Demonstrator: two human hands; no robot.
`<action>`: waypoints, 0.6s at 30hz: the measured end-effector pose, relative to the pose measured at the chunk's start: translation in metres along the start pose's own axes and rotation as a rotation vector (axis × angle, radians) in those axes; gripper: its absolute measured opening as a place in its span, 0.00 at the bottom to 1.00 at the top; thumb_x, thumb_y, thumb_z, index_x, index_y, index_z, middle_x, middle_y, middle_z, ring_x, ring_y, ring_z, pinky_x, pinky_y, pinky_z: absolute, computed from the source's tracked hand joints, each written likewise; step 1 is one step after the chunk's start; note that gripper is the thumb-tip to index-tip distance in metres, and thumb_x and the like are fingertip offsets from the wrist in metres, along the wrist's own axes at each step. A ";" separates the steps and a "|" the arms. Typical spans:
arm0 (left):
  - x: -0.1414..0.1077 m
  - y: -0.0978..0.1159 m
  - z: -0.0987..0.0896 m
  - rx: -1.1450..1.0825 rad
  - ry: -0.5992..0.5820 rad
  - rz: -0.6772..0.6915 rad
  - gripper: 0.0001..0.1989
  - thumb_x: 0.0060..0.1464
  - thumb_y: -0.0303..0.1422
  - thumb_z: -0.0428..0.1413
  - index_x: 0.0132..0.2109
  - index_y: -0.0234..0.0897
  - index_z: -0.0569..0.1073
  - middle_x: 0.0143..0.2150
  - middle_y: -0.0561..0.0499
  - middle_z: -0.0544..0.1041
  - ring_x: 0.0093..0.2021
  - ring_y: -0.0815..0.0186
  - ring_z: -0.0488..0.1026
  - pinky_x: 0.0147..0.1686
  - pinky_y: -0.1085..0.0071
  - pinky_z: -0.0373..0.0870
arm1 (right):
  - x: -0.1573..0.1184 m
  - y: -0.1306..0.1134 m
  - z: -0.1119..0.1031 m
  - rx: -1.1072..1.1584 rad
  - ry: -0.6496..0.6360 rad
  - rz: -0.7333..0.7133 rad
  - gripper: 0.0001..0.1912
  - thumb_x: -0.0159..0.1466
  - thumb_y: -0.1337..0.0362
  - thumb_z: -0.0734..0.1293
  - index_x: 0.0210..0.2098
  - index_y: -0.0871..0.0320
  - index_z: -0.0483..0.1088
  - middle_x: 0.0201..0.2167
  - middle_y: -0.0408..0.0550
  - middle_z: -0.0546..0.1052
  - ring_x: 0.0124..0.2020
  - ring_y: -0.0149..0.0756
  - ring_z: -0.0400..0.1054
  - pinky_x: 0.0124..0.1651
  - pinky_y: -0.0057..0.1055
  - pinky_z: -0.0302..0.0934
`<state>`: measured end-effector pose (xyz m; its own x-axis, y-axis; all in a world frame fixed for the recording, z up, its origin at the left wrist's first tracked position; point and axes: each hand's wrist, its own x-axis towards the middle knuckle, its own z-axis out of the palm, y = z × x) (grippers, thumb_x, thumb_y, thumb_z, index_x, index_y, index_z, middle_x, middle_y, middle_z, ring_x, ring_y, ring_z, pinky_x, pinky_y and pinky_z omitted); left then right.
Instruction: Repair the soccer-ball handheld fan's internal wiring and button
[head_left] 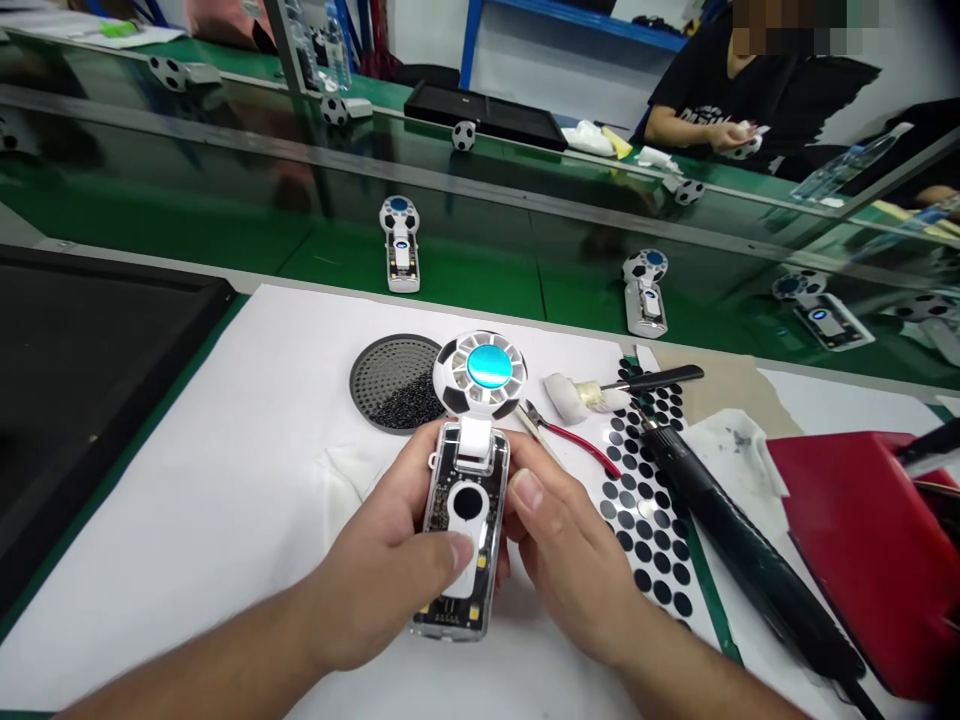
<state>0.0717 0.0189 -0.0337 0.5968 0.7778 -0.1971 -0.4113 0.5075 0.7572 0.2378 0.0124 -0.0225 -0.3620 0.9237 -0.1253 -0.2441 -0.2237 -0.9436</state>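
A small handheld fan (466,545) stands upright before me, its round head (480,372) patterned like a football with a shiny blue disc at the centre. The body is clear plastic over a dark circuit board, with a white panel and a black round spot. My left hand (390,550) wraps round its left side, thumb pressed on the white panel. On the other edge my right hand (559,540) grips with curled fingers, its thumb beside the body. Behind the fan head lies a round dark dish (394,375) of small black pieces, partly covered.
Right of my hands lie red-handled cutters (577,440), a sheet of black round stickers (637,530), a black electric screwdriver (750,550) and a red bin (862,550). More fans (402,245) rest on the green conveyor (487,260) ahead. Across it sits a person (720,90) holding something. A black tray (97,380) is left.
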 end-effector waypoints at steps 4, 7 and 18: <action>0.001 0.005 0.005 -0.005 0.029 -0.033 0.29 0.55 0.31 0.60 0.61 0.47 0.60 0.39 0.52 0.72 0.35 0.66 0.70 0.33 0.69 0.71 | 0.001 0.002 0.001 0.006 0.009 -0.005 0.19 0.72 0.51 0.58 0.54 0.56 0.65 0.27 0.41 0.70 0.24 0.28 0.64 0.26 0.27 0.62; 0.002 0.005 0.005 0.013 0.023 -0.015 0.28 0.54 0.31 0.60 0.60 0.46 0.61 0.41 0.50 0.72 0.38 0.65 0.70 0.34 0.70 0.71 | 0.001 0.002 0.001 0.027 0.028 -0.022 0.17 0.72 0.53 0.59 0.53 0.55 0.66 0.30 0.42 0.71 0.23 0.27 0.64 0.27 0.27 0.61; 0.001 0.006 0.003 -0.001 -0.057 0.006 0.28 0.56 0.31 0.61 0.61 0.43 0.60 0.41 0.48 0.75 0.37 0.62 0.73 0.35 0.68 0.71 | -0.002 0.000 0.001 0.039 0.015 -0.020 0.17 0.72 0.53 0.58 0.53 0.56 0.66 0.27 0.42 0.72 0.24 0.29 0.65 0.27 0.28 0.61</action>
<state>0.0721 0.0210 -0.0275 0.6325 0.7585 -0.1571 -0.4153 0.5033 0.7577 0.2375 0.0097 -0.0216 -0.3436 0.9325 -0.1116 -0.2862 -0.2172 -0.9332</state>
